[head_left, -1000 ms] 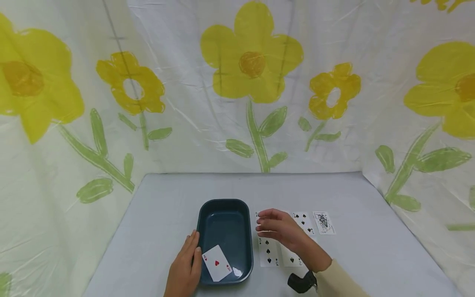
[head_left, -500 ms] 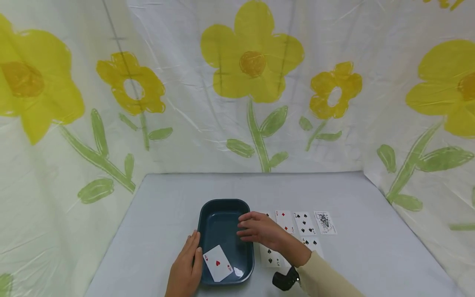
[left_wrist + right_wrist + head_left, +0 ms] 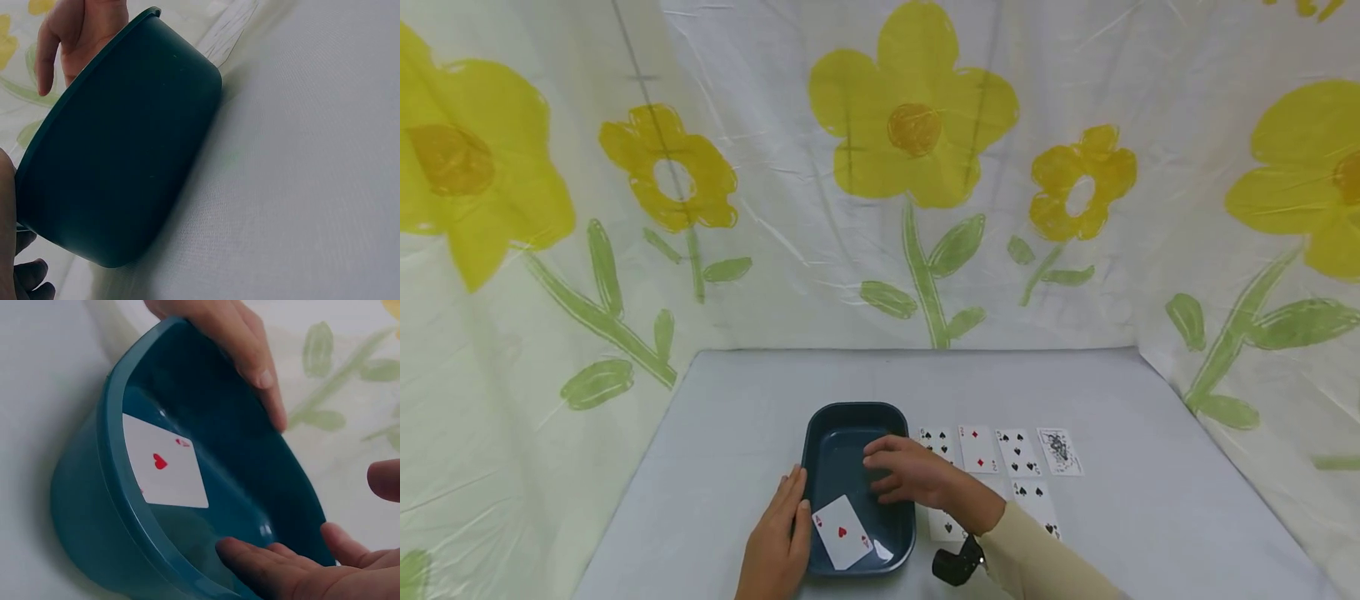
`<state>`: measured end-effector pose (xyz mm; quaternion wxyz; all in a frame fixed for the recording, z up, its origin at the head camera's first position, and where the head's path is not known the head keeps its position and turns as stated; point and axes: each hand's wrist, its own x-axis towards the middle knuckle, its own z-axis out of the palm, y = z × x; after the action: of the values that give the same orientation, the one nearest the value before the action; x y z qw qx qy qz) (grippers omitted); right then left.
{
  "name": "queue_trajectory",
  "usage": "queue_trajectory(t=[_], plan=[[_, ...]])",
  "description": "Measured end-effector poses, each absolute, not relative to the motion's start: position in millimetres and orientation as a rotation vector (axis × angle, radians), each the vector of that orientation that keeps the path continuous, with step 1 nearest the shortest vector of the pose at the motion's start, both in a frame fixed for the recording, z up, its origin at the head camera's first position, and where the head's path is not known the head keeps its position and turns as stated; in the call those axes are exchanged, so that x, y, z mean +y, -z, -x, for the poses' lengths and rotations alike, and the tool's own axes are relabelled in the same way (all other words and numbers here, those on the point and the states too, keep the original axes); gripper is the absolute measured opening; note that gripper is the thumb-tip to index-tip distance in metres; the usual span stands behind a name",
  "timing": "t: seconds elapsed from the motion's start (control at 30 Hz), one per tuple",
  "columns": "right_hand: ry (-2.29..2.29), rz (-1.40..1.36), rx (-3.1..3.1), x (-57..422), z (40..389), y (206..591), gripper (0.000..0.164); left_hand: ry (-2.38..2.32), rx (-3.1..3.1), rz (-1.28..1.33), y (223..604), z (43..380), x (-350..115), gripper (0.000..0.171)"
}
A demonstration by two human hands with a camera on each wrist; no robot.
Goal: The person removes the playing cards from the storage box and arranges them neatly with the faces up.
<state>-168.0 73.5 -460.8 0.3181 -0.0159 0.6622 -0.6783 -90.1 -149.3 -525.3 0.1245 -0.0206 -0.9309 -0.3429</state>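
A dark teal rectangular basin (image 3: 831,442) stands on the table. Inside, near its front left, lies an ace of hearts (image 3: 842,535), face up; the right wrist view shows that card (image 3: 167,465) flat on the basin's bottom. My left hand (image 3: 775,533) rests against the basin's left rim, fingers straight and together. Over the right half of the basin is my right hand (image 3: 917,475), its fingers loosely bent and spread, with nothing between them. In the left wrist view the basin's outer wall (image 3: 125,137) hides most of the inside.
Right of the basin, playing cards lie face up in two rows. The back row has a two of diamonds (image 3: 977,450), a spade card (image 3: 1019,452) and a joker (image 3: 1060,452). My right forearm partly covers the front row, including another spade card (image 3: 1037,504). A flower-printed curtain (image 3: 775,292) hangs behind.
My right hand has moved left from above the cards to over the basin, uncovering several back-row cards. The left hand and the ace stay where they were.
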Motion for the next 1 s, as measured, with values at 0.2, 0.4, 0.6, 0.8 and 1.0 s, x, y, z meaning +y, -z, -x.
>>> queue_trajectory(t=[0.2,0.4,0.6,0.8,1.0], plan=[[1.755,0.035,1.720,66,167,462,0.044,0.990,-2.707,0.055,528,89,-150,0.046],[1.751,0.028,1.692,61,165,463,0.046,0.989,-2.706,0.070,527,90,-150,0.046],[1.761,0.018,1.650,58,165,470,0.045,0.989,-2.718,0.075,525,90,-151,0.046],[1.758,0.023,1.598,54,163,474,0.048,1.009,-2.720,0.070,525,90,-151,0.046],[1.772,0.021,1.568,50,163,478,0.047,1.026,-2.709,0.084,525,91,-151,0.046]])
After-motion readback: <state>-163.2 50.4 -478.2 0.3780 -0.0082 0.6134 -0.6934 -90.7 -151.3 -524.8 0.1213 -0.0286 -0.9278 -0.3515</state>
